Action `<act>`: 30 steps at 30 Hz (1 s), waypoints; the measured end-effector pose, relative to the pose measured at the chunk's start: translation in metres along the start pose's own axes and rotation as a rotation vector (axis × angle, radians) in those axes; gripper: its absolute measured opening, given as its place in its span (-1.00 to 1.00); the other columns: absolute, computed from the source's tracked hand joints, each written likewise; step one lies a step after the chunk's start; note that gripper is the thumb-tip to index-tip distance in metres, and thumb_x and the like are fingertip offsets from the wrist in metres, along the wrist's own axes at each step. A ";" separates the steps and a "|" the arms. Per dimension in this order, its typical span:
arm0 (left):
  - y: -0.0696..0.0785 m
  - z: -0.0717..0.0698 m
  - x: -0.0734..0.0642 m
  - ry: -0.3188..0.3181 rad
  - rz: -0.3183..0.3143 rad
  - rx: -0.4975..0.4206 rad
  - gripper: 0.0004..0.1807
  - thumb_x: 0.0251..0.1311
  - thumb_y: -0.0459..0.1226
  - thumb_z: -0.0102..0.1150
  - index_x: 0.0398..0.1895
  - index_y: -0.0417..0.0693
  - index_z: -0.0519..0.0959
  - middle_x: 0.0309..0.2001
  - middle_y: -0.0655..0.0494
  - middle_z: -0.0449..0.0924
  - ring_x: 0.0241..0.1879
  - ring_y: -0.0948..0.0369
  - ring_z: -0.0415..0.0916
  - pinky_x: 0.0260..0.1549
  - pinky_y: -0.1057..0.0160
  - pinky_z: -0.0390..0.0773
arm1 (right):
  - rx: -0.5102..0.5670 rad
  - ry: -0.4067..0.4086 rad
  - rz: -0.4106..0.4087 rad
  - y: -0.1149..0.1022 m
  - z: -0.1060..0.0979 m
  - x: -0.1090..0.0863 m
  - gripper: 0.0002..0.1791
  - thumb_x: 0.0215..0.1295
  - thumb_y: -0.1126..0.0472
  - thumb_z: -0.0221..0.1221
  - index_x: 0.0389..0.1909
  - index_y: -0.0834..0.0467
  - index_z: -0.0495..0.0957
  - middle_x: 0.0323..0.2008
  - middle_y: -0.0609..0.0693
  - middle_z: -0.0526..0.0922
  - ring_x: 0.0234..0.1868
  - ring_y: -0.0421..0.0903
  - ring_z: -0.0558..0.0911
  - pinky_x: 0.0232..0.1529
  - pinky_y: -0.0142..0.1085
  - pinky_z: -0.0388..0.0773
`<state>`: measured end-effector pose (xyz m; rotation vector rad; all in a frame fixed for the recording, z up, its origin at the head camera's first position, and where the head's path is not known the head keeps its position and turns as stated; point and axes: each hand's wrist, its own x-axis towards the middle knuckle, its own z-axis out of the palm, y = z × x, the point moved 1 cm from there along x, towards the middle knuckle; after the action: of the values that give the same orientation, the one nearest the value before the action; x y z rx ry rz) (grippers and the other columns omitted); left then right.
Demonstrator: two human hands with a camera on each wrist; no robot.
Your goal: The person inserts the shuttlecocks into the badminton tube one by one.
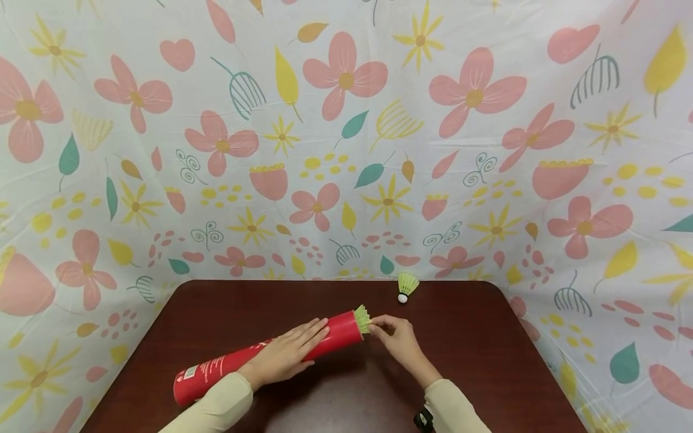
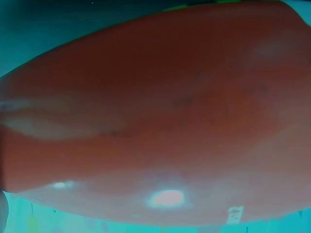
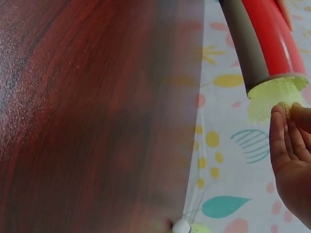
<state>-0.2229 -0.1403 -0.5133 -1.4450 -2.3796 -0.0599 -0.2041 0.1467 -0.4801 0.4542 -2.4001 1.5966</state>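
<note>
A red cylindrical shuttlecock tube (image 1: 343, 332) lies slantwise over the table, its right end raised. My left hand (image 1: 287, 352) grips it around the middle, fingers across the top and thumb on the near side. From the tube's right end sticks the yellow-green skirt of a shuttlecock (image 1: 361, 317); its cork is hidden inside. My right hand (image 1: 397, 343) pinches the skirt's edge between thumb and fingertips, as the right wrist view also shows at the tube's rim (image 3: 252, 89). The red tube surface (image 2: 160, 141) fills the left wrist view.
Another yellow-green shuttlecock (image 1: 407, 285) with a white cork sits near the far edge of the dark brown table (image 1: 460, 355). A floral-print cloth (image 1: 346, 180) hangs behind and beside the table.
</note>
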 end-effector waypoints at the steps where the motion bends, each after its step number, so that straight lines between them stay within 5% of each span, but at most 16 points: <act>1: 0.000 0.000 0.000 0.000 -0.001 0.001 0.05 0.01 -0.12 0.44 0.50 -0.13 0.03 0.48 -0.08 0.03 0.42 -0.01 0.09 0.29 0.10 0.28 | 0.004 -0.005 -0.005 0.006 0.002 0.001 -0.91 0.19 0.42 0.26 -0.28 0.33 0.66 -0.40 0.19 0.71 -0.43 -0.13 0.67 -0.39 -0.38 0.59; 7: 0.000 0.000 -0.002 0.010 -0.001 0.005 0.02 0.01 -0.13 0.44 0.49 -0.15 0.07 0.48 -0.09 0.05 0.41 -0.02 0.11 0.29 0.09 0.28 | -0.011 0.027 -0.032 0.039 0.011 0.003 -0.91 0.17 0.34 0.30 -0.30 0.19 0.71 -0.44 0.00 0.72 -0.41 0.06 0.69 -0.39 -0.39 0.61; 12: 0.000 0.001 -0.003 0.010 0.002 0.005 0.02 0.00 -0.13 0.44 0.49 -0.16 0.08 0.48 -0.09 0.04 0.41 -0.01 0.11 0.29 0.08 0.29 | -0.113 0.139 -0.082 0.037 0.015 0.002 -0.91 0.06 0.32 0.38 -0.38 0.12 0.74 -0.45 -0.11 0.72 -0.47 -0.26 0.62 -0.46 -0.40 0.56; 17: -0.001 0.000 -0.002 0.004 -0.008 0.004 0.03 0.02 -0.13 0.44 0.50 -0.14 0.05 0.48 -0.08 0.03 0.42 0.00 0.09 0.30 0.09 0.27 | -0.106 0.202 -0.047 0.031 0.019 0.001 -0.91 0.03 0.35 0.40 -0.41 0.15 0.72 -0.48 -0.10 0.71 -0.51 -0.28 0.60 -0.49 -0.41 0.57; 30: -0.001 0.002 -0.001 -0.005 -0.016 -0.001 0.03 0.01 -0.13 0.44 0.50 -0.12 0.05 0.49 -0.07 0.02 0.42 0.00 0.09 0.30 0.10 0.27 | -0.090 0.179 -0.055 0.031 0.030 0.003 -0.85 -0.03 0.39 0.42 -0.48 0.08 0.74 -0.53 -0.13 0.71 -0.53 -0.31 0.61 -0.51 -0.43 0.56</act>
<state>-0.2235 -0.1412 -0.5154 -1.4283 -2.3962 -0.0615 -0.2187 0.1299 -0.5165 0.3422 -2.2938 1.4351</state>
